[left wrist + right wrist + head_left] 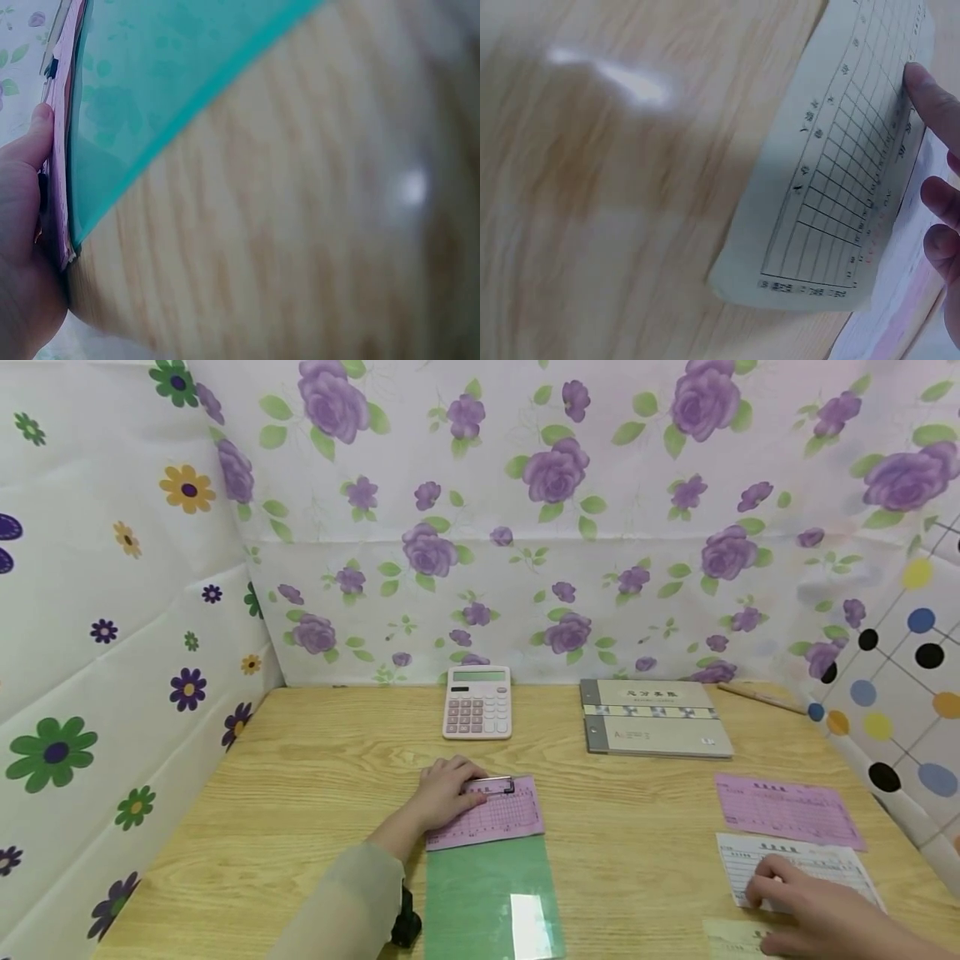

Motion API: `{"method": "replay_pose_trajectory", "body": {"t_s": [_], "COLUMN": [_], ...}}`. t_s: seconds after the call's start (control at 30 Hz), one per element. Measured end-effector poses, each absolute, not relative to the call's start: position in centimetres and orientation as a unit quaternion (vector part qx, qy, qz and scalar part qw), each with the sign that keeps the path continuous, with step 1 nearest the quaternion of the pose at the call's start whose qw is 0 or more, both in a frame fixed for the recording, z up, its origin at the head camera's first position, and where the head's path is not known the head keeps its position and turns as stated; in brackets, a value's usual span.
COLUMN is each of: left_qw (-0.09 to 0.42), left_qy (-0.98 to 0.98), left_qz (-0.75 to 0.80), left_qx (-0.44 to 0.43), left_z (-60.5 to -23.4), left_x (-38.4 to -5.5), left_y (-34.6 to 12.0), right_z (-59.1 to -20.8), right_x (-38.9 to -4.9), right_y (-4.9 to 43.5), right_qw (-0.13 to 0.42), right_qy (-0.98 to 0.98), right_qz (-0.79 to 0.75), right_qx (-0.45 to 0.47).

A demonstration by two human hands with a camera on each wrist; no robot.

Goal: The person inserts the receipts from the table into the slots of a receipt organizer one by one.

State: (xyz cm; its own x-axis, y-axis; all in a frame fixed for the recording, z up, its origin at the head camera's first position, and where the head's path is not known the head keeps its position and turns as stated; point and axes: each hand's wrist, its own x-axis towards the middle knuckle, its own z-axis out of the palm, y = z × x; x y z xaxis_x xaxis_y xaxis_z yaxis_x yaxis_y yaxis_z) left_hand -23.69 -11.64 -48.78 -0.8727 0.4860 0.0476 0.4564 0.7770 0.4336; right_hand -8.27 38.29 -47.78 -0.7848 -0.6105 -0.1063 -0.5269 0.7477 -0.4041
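In the head view a green clipboard (487, 893) lies at the middle front with a pink slip (517, 814) under its metal clip (491, 783). My left hand (442, 795) holds the clipboard's upper left part by the clip, its thumb across the pink slip. At the right my right hand (821, 902) hovers over a white slip (810, 860), its fingers loosely bent. Its thumb (926, 90) touches a pale yellow slip (810, 210) lying on the table. The left fingers beyond the clip are partly hidden.
Behind the clipboard stands a pink calculator (477, 702). An account book (656, 718) lies at the back right, with a pen-like stick (761, 697) beside it. Another pink slip (791, 810) lies past the white one. Flowered cloth (525, 568) closes off the back of the wooden table (322, 735).
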Motion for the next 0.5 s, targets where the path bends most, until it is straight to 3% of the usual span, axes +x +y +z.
{"method": "replay_pose_trajectory", "body": {"t_s": [0.2,0.33,0.5], "left_qw": [0.037,0.04,0.039], "left_qy": [0.943,0.942,0.943], "left_qz": [0.222,0.224,0.219], "left_qx": [0.245,0.247,0.247], "left_z": [-48.6,-48.5,-48.5], "left_x": [-23.5,-23.4,-23.6], "left_y": [-11.8,-11.8,-11.7], "right_z": [-47.5,-46.6,-46.7], "right_x": [-8.8,-8.7,-8.1], "right_y": [35.2,35.0,38.4], "right_qw": [0.037,0.08,0.168], "right_qy": [0.932,0.94,0.935], "right_qz": [-0.16,-0.164,-0.171], "right_qx": [-0.323,-0.288,-0.26]}}
